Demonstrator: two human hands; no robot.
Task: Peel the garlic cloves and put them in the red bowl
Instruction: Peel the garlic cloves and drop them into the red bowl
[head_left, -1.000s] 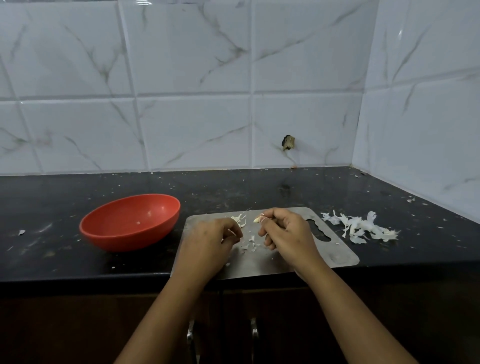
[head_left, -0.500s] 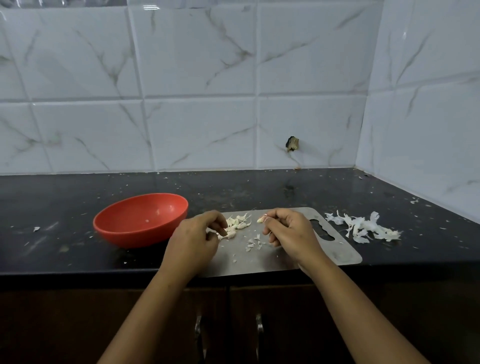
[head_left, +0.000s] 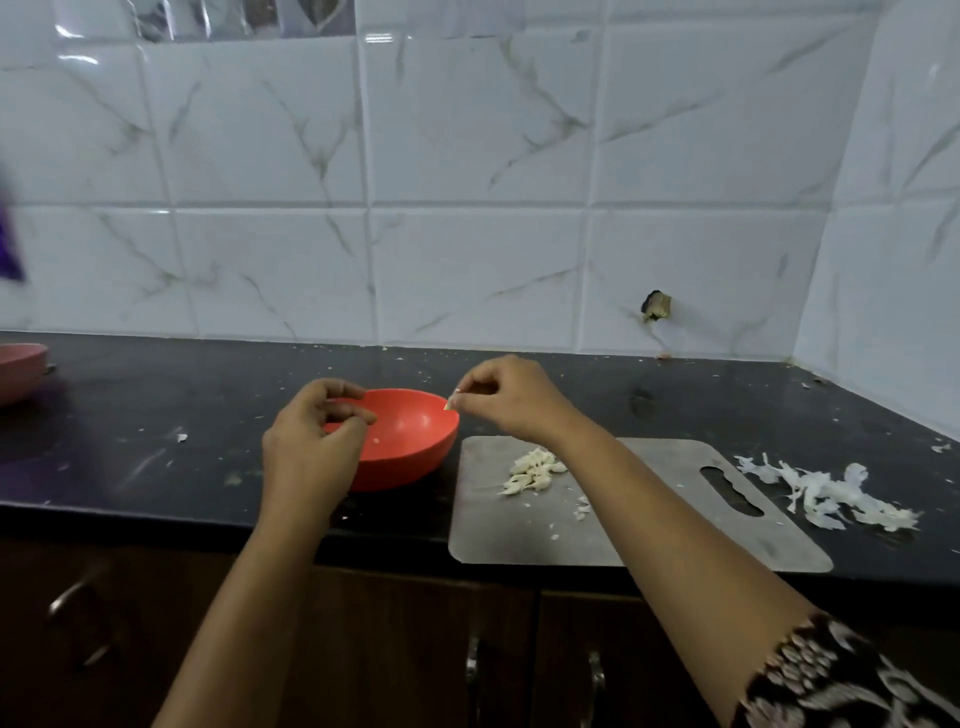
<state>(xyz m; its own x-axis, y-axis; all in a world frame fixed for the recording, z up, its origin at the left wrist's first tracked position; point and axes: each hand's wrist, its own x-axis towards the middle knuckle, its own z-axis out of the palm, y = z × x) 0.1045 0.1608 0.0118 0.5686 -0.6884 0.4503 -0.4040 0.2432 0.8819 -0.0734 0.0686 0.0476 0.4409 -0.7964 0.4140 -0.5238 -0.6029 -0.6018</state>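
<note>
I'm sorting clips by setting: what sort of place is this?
Most likely a home kitchen: a dark counter against a tiled wall, cupboard doors below, and a cutting board with garlic cloves beside a red bowl.

Head view, sole camera, wide-angle: worn at the person's head, faces forward and down over the black countertop (head_left: 156, 467) toward the tiled wall (head_left: 467, 156); close range, red bowl (head_left: 410, 421) near frame centre, forearms (head_left: 675, 519) cut by the bottom edge, cabinet doors (head_left: 389, 649) lowest
</note>
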